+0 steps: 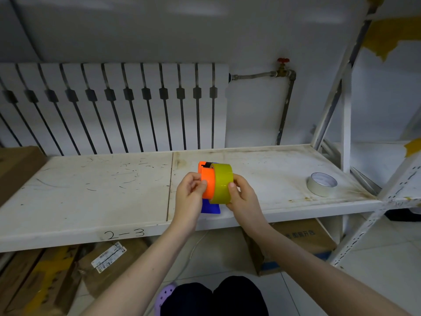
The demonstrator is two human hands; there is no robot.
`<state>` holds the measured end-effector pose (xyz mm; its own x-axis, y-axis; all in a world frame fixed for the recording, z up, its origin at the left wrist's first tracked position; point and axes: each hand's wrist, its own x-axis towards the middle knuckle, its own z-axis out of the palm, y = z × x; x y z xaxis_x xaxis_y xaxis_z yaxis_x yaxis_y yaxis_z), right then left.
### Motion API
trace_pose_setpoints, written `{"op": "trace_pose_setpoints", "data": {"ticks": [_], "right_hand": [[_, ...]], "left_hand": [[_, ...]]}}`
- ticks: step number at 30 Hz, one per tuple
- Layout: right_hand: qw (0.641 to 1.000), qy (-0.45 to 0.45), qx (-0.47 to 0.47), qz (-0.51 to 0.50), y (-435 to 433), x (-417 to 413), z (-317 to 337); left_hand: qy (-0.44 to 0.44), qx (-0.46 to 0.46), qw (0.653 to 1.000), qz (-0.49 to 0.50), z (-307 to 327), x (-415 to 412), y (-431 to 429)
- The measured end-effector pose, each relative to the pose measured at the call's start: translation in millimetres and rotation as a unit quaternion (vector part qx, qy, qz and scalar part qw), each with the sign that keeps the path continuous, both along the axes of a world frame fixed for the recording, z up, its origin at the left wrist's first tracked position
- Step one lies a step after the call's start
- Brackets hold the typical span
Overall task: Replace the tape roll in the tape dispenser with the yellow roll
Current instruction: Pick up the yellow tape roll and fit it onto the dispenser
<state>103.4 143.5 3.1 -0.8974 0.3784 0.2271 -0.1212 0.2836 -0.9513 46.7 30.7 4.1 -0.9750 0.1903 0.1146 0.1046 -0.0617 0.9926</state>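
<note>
Head view:
Tape dispenser [206, 181]: orange body, blue handle below; held up over the front edge of the white shelf [91, 190]; black part at its top.
Yellow roll [222, 183]: pressed against the dispenser's right side, upright on edge; whether it sits fully on the hub cannot be told.
Left hand [190, 197]: fingers closed on the dispenser's left side; thumb on the orange face.
Right hand [242, 199]: closed around the yellow roll; thumb on its outer band; fingers hidden behind it.
White tape roll [321, 184]: lying flat on the shelf, well right of the dispenser.
Obstructions: both hands cover the dispenser's lower body; the roll hides its right side.
Surroundings: radiator [114, 106] behind the shelf; cardboard boxes [109, 265] beneath.
</note>
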Motion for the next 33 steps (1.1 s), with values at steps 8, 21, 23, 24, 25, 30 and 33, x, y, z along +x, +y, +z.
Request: {"op": "trace_pose_setpoints", "data": {"ticks": [8,21,23,24,25,30,33], "right_hand": [[0.999,-0.033,0.035,-0.013,3.1,1.1,-5.1],[0.989,-0.048,0.139,0.028,2.0,-8.1,0.9],[0.988,-0.051,0.143,0.009,6.7,-9.0,1.0],[0.988,-0.053,0.146,0.012,8.4,-8.7,0.9],[0.988,-0.057,0.145,0.019,9.7,-7.9,0.8],[0.994,-0.057,0.088,0.039,24.9,-9.0,-8.5],[0.993,-0.083,0.079,-0.018,35.7,-9.5,-17.9]], "left_hand": [[-0.013,0.002,1.0,-0.005,3.3,2.4,5.1],[0.01,-0.023,1.0,-0.018,14.7,-4.1,18.9],[0.004,-0.053,0.998,-0.018,13.0,-4.5,20.9],[-0.003,-0.055,0.998,-0.021,11.6,-6.4,20.9],[-0.011,-0.052,0.998,-0.029,10.4,-9.0,20.3],[-0.052,-0.059,0.996,-0.044,2.5,-22.1,15.9],[-0.073,-0.06,0.995,-0.04,-3.5,-27.1,15.7]]}}
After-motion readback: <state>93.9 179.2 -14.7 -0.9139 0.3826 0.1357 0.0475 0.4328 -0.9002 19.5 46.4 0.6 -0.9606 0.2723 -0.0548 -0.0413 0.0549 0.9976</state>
